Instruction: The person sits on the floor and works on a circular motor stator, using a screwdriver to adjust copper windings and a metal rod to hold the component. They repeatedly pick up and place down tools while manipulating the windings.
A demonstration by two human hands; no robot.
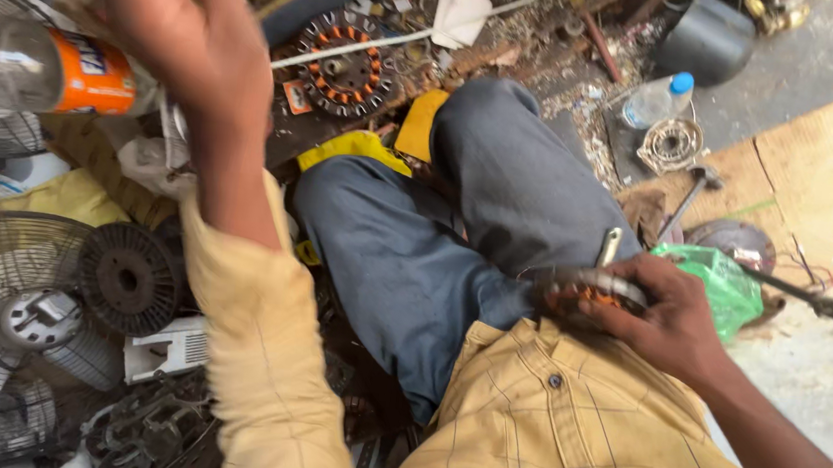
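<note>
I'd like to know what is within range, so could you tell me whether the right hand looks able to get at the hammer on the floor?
Probably yes, but not freely: the right hand is closed on a wound motor stator in the lap. The hammer lies just beyond it, past the green plastic bag, with nothing lying over it.

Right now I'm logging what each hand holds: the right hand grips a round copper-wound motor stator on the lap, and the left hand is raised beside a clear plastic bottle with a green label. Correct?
Almost: the head view shows the clear plastic bottle has an orange label. The rest holds for the right hand, round copper-wound motor stator and left hand.
</note>
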